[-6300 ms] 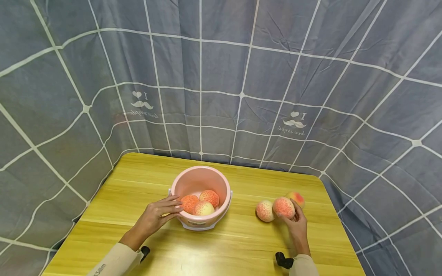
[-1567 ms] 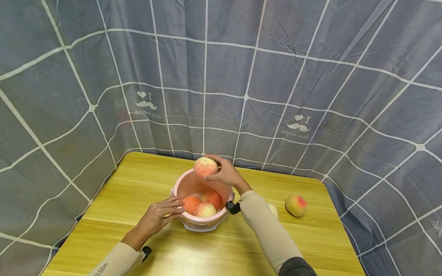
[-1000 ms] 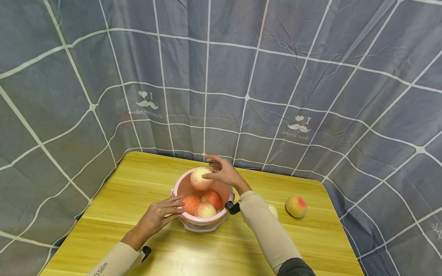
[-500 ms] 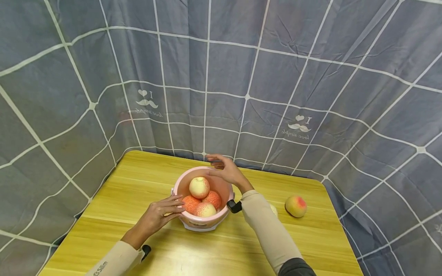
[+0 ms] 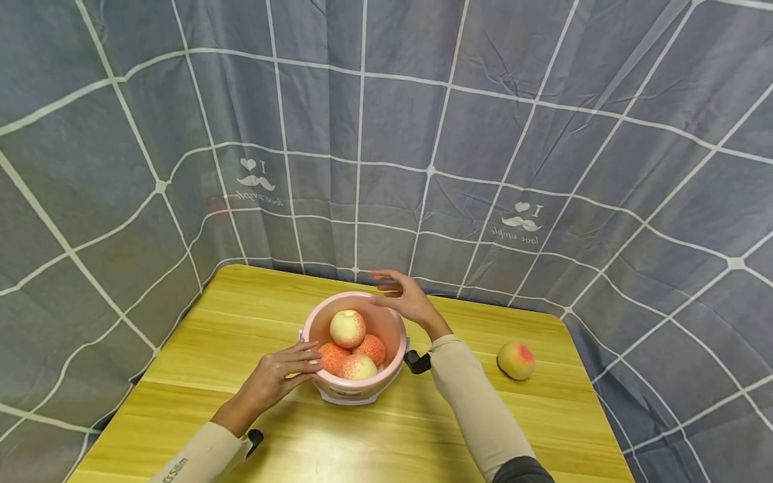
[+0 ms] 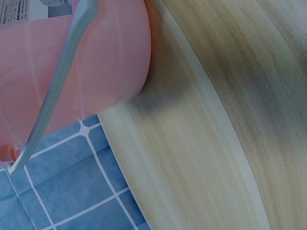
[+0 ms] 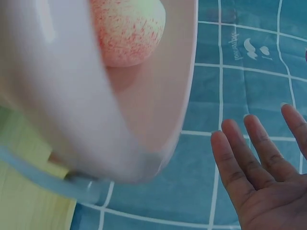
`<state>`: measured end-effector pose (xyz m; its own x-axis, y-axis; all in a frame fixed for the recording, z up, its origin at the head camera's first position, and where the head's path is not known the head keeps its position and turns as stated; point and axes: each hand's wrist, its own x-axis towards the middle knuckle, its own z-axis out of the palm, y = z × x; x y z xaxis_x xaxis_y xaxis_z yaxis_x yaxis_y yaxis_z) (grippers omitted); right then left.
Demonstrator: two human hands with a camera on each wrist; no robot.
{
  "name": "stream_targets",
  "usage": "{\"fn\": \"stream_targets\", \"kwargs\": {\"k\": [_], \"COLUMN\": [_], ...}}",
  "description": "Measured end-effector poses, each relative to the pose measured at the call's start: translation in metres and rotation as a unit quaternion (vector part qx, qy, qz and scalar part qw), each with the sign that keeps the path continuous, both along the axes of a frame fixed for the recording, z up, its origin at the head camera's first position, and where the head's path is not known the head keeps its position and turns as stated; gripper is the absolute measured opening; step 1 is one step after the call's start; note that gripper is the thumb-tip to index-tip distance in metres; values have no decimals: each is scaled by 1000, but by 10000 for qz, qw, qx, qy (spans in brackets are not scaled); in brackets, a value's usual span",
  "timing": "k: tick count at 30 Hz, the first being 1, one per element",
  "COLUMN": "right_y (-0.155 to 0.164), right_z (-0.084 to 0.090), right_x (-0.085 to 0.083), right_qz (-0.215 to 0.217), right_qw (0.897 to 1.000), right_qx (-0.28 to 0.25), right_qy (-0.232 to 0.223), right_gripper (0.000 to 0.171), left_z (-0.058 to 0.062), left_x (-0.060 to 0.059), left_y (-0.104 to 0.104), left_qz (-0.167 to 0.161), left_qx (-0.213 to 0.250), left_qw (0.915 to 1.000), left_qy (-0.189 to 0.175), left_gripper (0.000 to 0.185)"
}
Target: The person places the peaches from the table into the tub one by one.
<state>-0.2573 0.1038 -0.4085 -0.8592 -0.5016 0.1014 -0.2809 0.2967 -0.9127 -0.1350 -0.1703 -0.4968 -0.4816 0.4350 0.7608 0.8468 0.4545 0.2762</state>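
Now the right hand (image 5: 406, 300) hovers over the far rim of the round pink plastic bucket (image 5: 386, 376), fingers spread and relaxed, holding nothing; the right-wrist view shows the same bare palm (image 7: 268, 177) beside the bucket's wall. Inside the bucket lie four speckled peaches: a pale yellow peach (image 5: 347, 328) sits on top of three redder ones (image 5: 334, 357). The left hand (image 5: 274, 378) rests against the bucket's near left side, its straight fingers touching the wall. The bucket stands near the middle of the yellow wooden desk (image 5: 241, 322). One more red-and-yellow peach (image 5: 516, 360) lies alone on the desk, well apart to the right. A grey grid-patterned curtain (image 5: 543, 134) hangs behind the desk.
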Motion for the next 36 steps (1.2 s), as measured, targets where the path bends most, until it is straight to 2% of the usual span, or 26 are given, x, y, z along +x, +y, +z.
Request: {"fn": "stream_targets", "kwargs": {"k": [14,22,36], "right_y": [27,43,71], "right_z": [-8,-13,-32], "right_x": [5,8,15], "right_qz": [-278,-242,-700], "right_qw": [9993,9983,9939], "right_qx": [-250,-519,-820], "right_qy": [-94,-100,-217], "right_gripper": [50,52,52], "left_z": [1,2,2], "left_x": [2,1,1], "left_y": [0,1,1], "left_qz": [39,17,-27], "left_qx": [6,42,91], "left_qw": [10000,10000,10000], "left_qy": [7,30,28], "left_gripper": [25,30,31]}}
